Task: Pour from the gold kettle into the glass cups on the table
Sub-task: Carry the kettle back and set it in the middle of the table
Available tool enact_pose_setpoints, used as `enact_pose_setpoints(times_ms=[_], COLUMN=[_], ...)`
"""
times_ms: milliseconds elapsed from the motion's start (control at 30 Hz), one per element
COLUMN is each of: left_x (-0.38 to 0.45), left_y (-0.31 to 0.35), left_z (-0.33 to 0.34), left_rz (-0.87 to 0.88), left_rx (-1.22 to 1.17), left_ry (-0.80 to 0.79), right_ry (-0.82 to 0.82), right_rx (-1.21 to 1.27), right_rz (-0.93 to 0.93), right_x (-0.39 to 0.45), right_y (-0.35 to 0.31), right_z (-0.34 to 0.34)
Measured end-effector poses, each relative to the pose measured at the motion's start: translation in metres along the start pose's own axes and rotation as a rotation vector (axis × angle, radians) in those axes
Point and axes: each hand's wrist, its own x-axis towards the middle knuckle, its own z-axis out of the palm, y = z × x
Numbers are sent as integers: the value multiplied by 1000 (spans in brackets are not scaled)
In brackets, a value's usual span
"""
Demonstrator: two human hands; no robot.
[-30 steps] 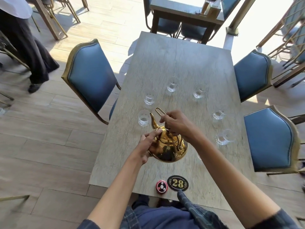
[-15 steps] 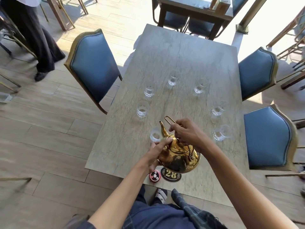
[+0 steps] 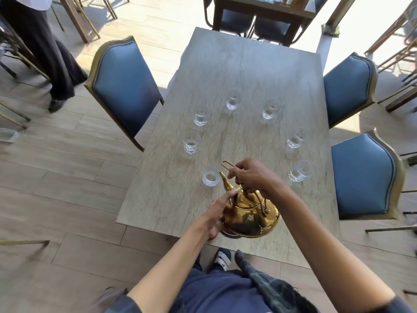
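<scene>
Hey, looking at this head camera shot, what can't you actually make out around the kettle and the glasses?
- Fill level of the glass cups, e.g. the nearest cup: too small and clear to tell in the head view.
- Any stream from the gold kettle: not discernible at its spout.
- Left hand palm contact: hidden behind the kettle body.
- Right hand fingers cover the handle grip.
- The dark thing on the table beneath the kettle: mostly covered.
</scene>
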Motion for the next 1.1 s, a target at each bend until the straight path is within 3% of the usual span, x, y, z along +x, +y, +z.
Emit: enact_pose_setpoints(times_ms=[1100], left_x=[-19], left_y=[-8], left_z=[19], left_rz=[4], left_rx=[-101], left_ry=[-25], right_ry=[-3], right_rx=[-43], right_rz=[-30], right_x=[-14], right_y=[4], right_z=[-3])
